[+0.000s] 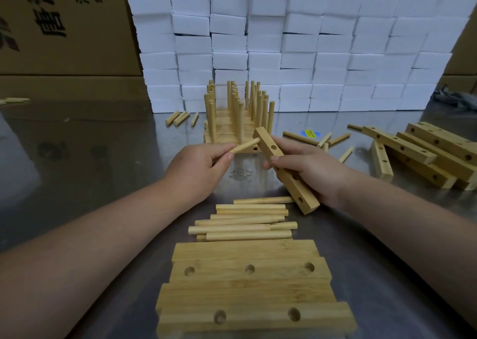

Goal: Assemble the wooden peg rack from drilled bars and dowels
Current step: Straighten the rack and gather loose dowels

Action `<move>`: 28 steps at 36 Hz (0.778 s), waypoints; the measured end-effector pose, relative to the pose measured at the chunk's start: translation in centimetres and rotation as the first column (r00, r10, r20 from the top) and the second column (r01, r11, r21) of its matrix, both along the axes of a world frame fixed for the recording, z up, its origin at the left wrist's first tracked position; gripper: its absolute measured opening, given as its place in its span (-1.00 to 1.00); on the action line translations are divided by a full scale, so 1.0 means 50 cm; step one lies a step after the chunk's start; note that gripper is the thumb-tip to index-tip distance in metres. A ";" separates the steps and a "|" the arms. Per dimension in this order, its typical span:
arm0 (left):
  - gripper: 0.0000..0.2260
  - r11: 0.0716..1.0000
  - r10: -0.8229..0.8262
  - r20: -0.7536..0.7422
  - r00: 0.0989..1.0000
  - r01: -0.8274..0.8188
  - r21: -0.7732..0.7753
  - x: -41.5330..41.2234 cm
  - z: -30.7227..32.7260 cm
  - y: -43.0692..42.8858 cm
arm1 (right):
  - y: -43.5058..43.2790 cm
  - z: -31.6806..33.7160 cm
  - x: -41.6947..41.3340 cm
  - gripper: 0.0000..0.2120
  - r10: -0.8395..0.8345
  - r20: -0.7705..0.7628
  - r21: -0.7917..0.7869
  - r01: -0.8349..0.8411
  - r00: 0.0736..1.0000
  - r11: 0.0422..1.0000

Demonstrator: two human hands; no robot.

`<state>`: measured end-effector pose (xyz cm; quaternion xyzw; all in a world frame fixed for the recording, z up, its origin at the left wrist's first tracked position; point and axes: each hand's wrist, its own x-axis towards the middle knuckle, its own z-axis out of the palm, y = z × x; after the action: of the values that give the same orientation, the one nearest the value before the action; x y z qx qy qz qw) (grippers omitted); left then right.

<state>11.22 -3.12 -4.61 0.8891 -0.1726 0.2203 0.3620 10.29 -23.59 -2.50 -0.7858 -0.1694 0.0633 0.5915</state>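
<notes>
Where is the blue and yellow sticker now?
In the head view, the sticker lies on the table, right of centre, just beyond the right hand.

Left grip (196, 168) and right grip (309, 169) on bare forearms (90, 235), fingernails (275, 158) short and plain.

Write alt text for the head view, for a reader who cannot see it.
The left hand holds a dowel against the far end of a drilled bar gripped by the right hand. Loose dowels and bars lie nearer; pegged racks stand behind.
</notes>
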 end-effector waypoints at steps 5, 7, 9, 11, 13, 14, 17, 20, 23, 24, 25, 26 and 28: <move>-0.76 1.000 -0.011 0.015 1.000 0.011 0.011 0.003 -0.004 0.003 | -0.002 -0.005 0.002 -0.58 -0.004 0.010 0.002 0.004 1.000 1.000; -0.76 1.000 -0.009 0.020 1.000 0.009 0.020 0.002 -0.003 0.003 | -0.001 -0.007 0.002 -0.55 -0.012 0.022 -0.013 0.012 1.000 1.000; -0.76 0.999 -0.010 0.035 0.999 0.008 0.034 0.000 -0.002 0.002 | 0.000 -0.007 0.000 -0.55 -0.017 0.038 -0.026 0.018 0.999 1.000; -0.77 0.998 -0.017 0.058 0.998 0.014 0.055 -0.003 0.002 0.003 | 0.000 -0.006 -0.001 -0.56 -0.017 0.046 -0.030 0.019 0.999 0.999; -0.78 0.997 -0.014 0.077 0.997 0.007 0.081 -0.006 0.006 0.004 | 0.000 -0.004 -0.003 -0.54 -0.016 0.045 -0.032 0.017 0.999 0.999; -0.78 0.995 -0.010 0.089 0.996 0.001 0.102 -0.007 0.009 0.005 | -0.001 -0.003 -0.004 -0.53 -0.017 0.047 -0.040 0.019 0.999 0.999; -0.79 0.982 -0.006 0.129 0.992 -0.018 0.190 -0.011 0.016 0.004 | 0.001 0.000 -0.008 -0.55 -0.020 0.069 -0.062 0.024 0.997 0.998; -0.79 0.968 0.002 0.179 0.984 -0.047 0.248 -0.016 0.021 0.003 | 0.003 0.005 -0.013 -0.55 -0.028 0.094 -0.081 0.035 0.995 0.996; -0.77 0.953 0.015 0.211 0.977 -0.078 0.294 -0.019 0.025 0.002 | 0.004 0.007 -0.016 -0.54 -0.031 0.112 -0.096 0.042 0.993 0.995; -0.76 0.948 0.019 0.213 0.977 -0.085 0.305 -0.020 0.026 0.001 | 0.004 0.007 -0.017 -0.53 -0.033 0.114 -0.103 0.044 0.993 0.994; -0.75 0.945 0.022 0.212 0.977 -0.089 0.313 -0.021 0.027 -0.001 | 0.004 0.007 -0.017 -0.53 -0.034 0.115 -0.112 0.047 0.993 0.993; -0.75 0.945 0.023 0.208 0.978 -0.089 0.313 -0.023 0.028 -0.001 | 0.004 0.006 -0.018 -0.52 -0.035 0.113 -0.119 0.049 0.993 0.992; -0.74 0.951 0.027 0.195 0.980 -0.085 0.298 -0.025 0.029 -0.003 | 0.004 0.004 -0.017 -0.52 -0.036 0.112 -0.132 0.051 0.993 0.990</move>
<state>9.99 -3.29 -3.18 0.9140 -0.2127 0.2844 0.1962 9.42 -23.37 -2.31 -0.8297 -0.1797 0.0188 0.5281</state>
